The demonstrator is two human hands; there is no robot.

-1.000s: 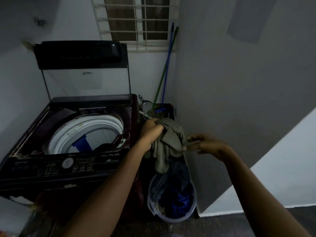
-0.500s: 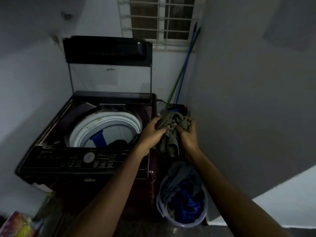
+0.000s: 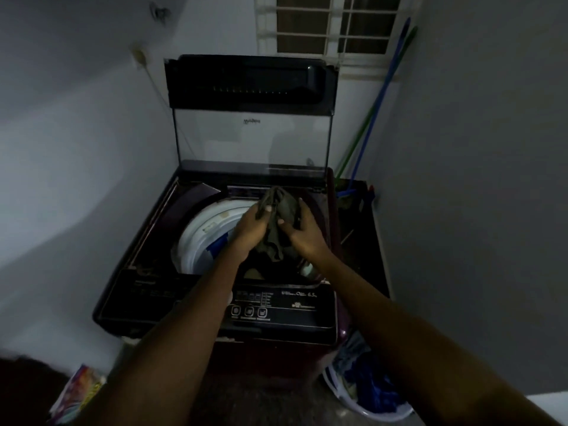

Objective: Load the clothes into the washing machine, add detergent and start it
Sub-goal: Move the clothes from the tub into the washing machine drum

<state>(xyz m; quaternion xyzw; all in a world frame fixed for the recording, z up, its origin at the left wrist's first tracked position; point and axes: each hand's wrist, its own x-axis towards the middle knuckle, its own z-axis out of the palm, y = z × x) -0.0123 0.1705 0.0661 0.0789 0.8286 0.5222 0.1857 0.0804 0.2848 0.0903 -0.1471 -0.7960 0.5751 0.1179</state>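
Observation:
A dark top-loading washing machine [image 3: 307, 305] stands in the corner with its glass lid [image 3: 252, 118] raised. Its white drum rim [image 3: 196, 232] shows, with dark clothes lying inside. Over the drum opening, my left hand [image 3: 250, 229] and my right hand [image 3: 302, 233] both grip a bunched olive-grey garment [image 3: 278, 224]. A pale laundry basket [image 3: 368, 410] with blue and grey clothes sits on the floor at the machine's right. A colourful packet [image 3: 78, 395], possibly detergent, lies on the floor at the lower left.
Blue and green broom handles [image 3: 378, 99] lean in the corner right of the machine, above a dark low stand [image 3: 362, 216]. Walls close in on the left and right. A barred window [image 3: 332, 26] is behind the lid.
Both hands carried the olive-grey garment left, from above the basket to over the drum opening. The view turned to face the machine.

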